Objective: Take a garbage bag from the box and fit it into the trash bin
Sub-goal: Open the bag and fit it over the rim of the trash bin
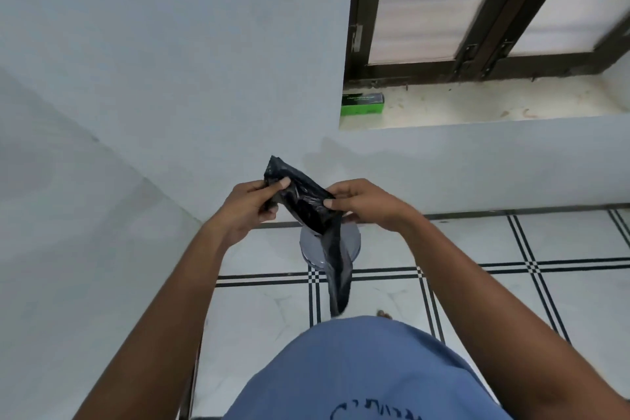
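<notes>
A white tiled floor (pixel 477 300) with black grid lines carries a round grey plastic trash bin (pixel 353 242), mostly hidden behind a crumpled black plastic garbage bag (pixel 308 201) held in the air above it. The left hand (pixel 250 206) and right hand (pixel 366 203) pinch the bag's upper edge, its tail dangling. A small green cardboard box (pixel 362 104) sits on the window ledge (pixel 477 106), well apart.

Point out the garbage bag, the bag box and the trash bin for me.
garbage bag (pixel 308 201), head view, bunched upper part between the hands.
box (pixel 362 104), head view, green front face, on the window ledge.
trash bin (pixel 312 249), head view, grey rim left of the bag.
</notes>
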`<state>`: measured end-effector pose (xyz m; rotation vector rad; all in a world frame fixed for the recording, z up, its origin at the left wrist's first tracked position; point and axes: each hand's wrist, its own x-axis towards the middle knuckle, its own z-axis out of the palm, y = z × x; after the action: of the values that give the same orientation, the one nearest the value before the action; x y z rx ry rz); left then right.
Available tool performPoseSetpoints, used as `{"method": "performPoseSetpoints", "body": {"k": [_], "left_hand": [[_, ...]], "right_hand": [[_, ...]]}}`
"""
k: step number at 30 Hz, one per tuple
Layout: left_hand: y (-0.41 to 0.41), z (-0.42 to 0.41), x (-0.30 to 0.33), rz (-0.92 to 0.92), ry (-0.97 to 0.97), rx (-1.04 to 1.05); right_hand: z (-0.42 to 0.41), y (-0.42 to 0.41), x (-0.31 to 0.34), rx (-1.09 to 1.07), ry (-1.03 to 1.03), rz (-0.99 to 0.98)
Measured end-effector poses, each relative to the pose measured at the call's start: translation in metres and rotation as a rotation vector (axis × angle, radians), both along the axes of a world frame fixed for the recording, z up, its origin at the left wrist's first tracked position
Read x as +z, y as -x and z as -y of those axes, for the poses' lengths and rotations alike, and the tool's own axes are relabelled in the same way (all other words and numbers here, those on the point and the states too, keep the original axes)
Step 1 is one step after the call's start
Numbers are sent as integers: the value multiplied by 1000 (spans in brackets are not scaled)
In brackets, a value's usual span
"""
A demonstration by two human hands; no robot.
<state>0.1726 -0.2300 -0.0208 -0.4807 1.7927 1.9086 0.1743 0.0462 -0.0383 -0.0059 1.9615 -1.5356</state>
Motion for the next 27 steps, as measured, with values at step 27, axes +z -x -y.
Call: {"method": "performPoseSetpoints", "body": {"k": [27], "left_hand": [[-61, -102, -23, -142, 271, -504]], "right_hand": [[-12, -10, 75, -741, 831, 475]]}}
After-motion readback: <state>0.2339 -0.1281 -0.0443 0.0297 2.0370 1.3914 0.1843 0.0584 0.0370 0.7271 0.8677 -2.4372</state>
